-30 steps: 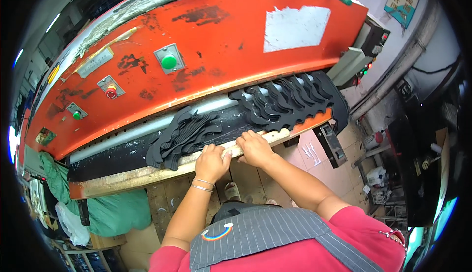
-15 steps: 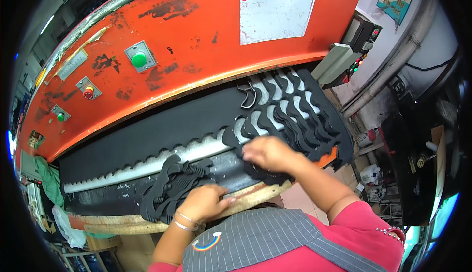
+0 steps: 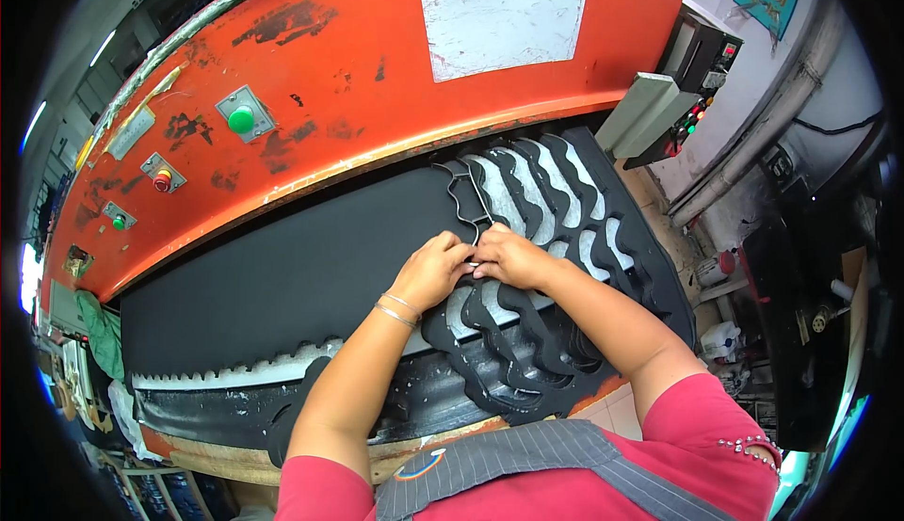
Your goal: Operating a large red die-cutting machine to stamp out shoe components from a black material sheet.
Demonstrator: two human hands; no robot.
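Observation:
Both my hands are together over the black sheet [image 3: 282, 272] on the press bed. My left hand [image 3: 435, 272] is closed, its fingertips pinched at the near end of a wavy metal cutting die [image 3: 479, 195]. My right hand [image 3: 513, 257] pinches the same end from the right, touching the left. My fingers hide that end of the die; its far part lies flat near the press head. Right of and below the hands, wavy black strips [image 3: 483, 319] stay between cut-out gaps. A pile of dark cut pieces [image 3: 282, 432] is mostly hidden behind my left forearm.
The orange press head [image 3: 358, 79] spans the far side, with green buttons [image 3: 241, 119] and a red button [image 3: 162, 180]. A control box [image 3: 683, 116] with lit buttons stands at the right. Along the near side runs a worn wooden edge [image 3: 226, 464].
My left hand has left the pile of cut pieces and my right hand the wavy strips. Both have moved forward and met at the cutting die. Strips near me lie more spread out.

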